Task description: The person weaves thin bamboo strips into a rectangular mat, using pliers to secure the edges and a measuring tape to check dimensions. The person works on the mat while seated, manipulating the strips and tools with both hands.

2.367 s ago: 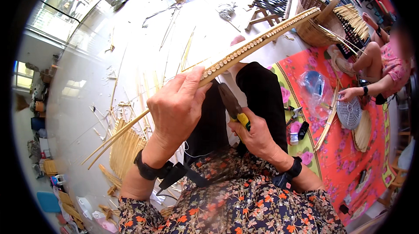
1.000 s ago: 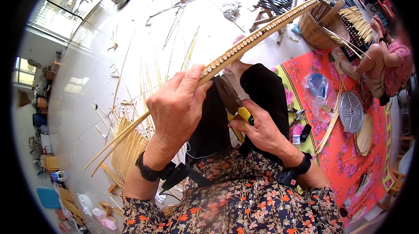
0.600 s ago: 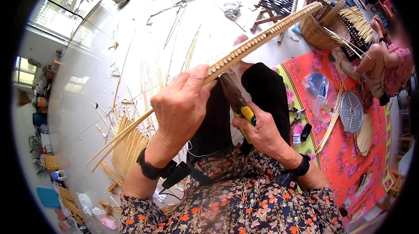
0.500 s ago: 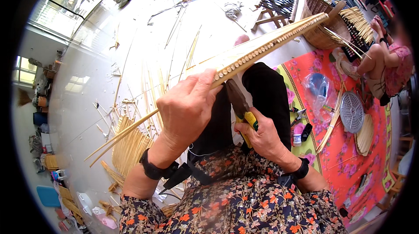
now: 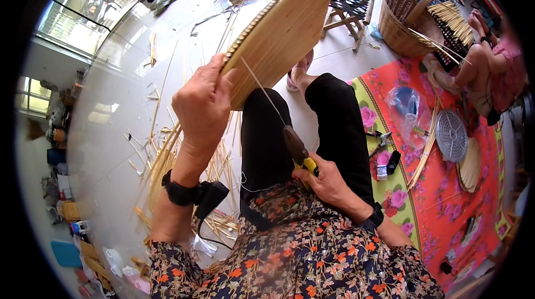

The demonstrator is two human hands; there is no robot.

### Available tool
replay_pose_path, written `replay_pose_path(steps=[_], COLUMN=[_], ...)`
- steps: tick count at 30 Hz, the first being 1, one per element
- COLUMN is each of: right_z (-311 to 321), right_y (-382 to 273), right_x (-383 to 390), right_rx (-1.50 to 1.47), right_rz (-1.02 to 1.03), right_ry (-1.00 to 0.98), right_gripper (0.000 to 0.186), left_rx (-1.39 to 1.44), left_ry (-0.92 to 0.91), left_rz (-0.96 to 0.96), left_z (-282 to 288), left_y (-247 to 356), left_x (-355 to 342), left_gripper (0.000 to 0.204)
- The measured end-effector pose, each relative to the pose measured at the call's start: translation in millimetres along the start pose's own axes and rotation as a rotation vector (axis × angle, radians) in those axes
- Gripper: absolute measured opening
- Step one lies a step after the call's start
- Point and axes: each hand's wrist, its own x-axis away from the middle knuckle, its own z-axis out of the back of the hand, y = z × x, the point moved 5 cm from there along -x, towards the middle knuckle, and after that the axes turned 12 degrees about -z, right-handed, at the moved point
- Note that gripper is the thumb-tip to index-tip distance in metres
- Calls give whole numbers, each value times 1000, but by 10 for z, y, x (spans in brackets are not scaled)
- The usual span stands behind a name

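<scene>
Panel (image 5: pixel 284 26), pale and tilted, near the left knee (image 5: pixel 266 107), edge gripped by the left hand (image 5: pixel 203 98); right hand (image 5: pixel 326 179) clasps pliers (image 5: pixel 294 144), strand (image 5: pixel 263 86) taut at their tip. Steady, straight tension seems best.

I'm standing in what is looking like an informal craft workshop, possibly inside a home. Daylight is coming through a window (image 5: pixel 78 12) onto a pale tiled floor (image 5: pixel 108 148), where thin plant strips (image 5: pixel 151 48) are lying scattered. A wicker basket (image 5: pixel 404 40) is standing near a low stool (image 5: pixel 352 5), pliers (image 5: pixel 294 143) are working at a slatted panel (image 5: pixel 284 31), and another person (image 5: pixel 499 65) is sitting low by a flowered red mat (image 5: pixel 446 226).
</scene>
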Motion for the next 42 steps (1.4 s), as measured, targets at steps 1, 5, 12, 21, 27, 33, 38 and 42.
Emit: replay_pose_path(steps=[1, 5, 12, 21, 27, 33, 38, 42], right_z=[16, 85, 728, 1916, 1785, 1613, 2040, 1760], right_y=[-74, 69, 134, 1709, 3831, 3898, 3040, 547], right_x=[-16, -44, 421, -278, -615, -503, -745, -576], right_rx=[0, -90, -824, -266, 856, 881, 514, 2], right_rz=[-6, -186, -174, -667, -494, -519, -159, 91], right_ry=[-36, -210, -87, 341, 366, 80, 449, 508], right_gripper=[37, 36, 37, 31, 40, 33, 31, 22], left_rx=[36, -23, -49, -55, -43, -34, -9, 19], left_ry=[48, -93, -216, -299, -369, -394, -385, -394], left_rz=[-4, -9, -53, -297, -399, -356, -358, -323], left_z=[12, -99, -82, -108, -160, -170, -206, -212], left_y=[-45, 188, 364, 729, 817, 817, 803, 818], left_x=[25, 121, 75, 273, 342, 358, 336, 320], left_gripper=[32, 30, 33, 31, 28, 28, 28, 32])
